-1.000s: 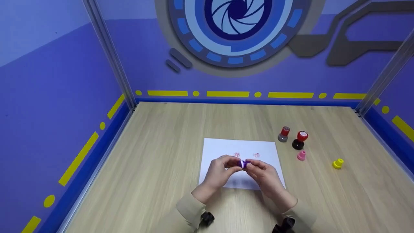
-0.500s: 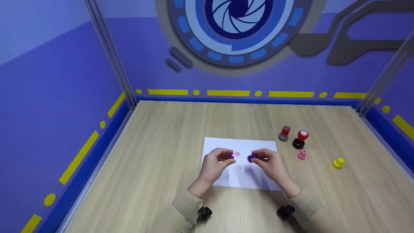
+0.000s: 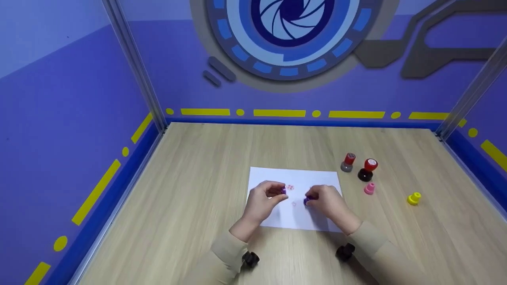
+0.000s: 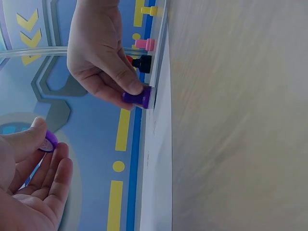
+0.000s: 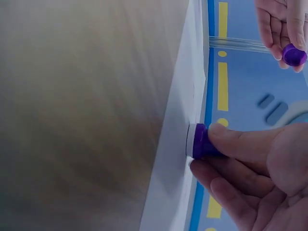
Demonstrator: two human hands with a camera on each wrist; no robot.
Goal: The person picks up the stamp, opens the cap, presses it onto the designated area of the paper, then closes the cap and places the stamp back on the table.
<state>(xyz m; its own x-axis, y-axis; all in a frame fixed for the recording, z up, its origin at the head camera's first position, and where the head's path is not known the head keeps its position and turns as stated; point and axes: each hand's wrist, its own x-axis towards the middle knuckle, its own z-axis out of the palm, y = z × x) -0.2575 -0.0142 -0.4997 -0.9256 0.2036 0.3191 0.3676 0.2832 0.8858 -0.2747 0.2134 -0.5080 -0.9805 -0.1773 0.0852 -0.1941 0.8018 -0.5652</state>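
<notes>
Purple stamp (image 5: 200, 142): who has it?

– The right hand (image 3: 328, 200), thumb and fingers pinching it, base down at the paper (image 3: 269, 175); whether it touches, I can't quite tell

– And the left hand (image 3: 260, 202)?

– Gripping the purple cap (image 5: 294, 55), apart from the stamp, over the sheet's left part

– How would you print?

– I'd level the base, press straight down evenly without twisting, then lift straight up; I'd avoid the red print (image 3: 290, 187) and the faint mark (image 3: 294, 204), since smudging seems the likeliest slip

– Anything in the way?

– Hardly: the pink stamp (image 3: 369, 189) and yellow stamp (image 3: 414, 198) stand on the table (image 3: 198, 178), right of the paper
</notes>
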